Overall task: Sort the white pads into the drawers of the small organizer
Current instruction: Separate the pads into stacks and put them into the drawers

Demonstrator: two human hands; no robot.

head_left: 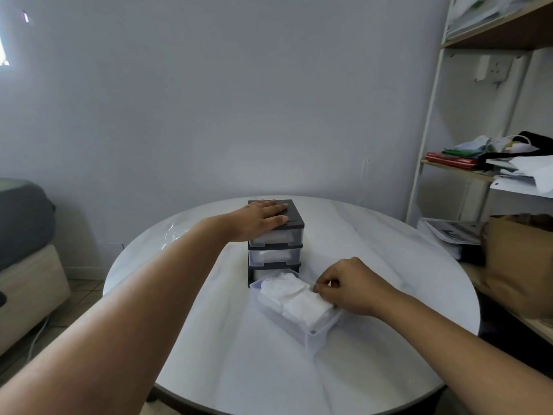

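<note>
A small dark-framed organizer with clear drawers stands in the middle of the round white table. My left hand lies flat on its dark top, fingers together. Its bottom drawer is pulled far out toward me and holds white pads in two stacks. My right hand is at the drawer's right side, fingers pinched on the edge of the nearer stack of pads. The two upper drawers are pushed in and show white contents.
A shelf unit with papers, bags and books stands at the right, with a brown paper bag beside the table edge. A grey-cushioned seat is at the left. A plain wall is behind the table.
</note>
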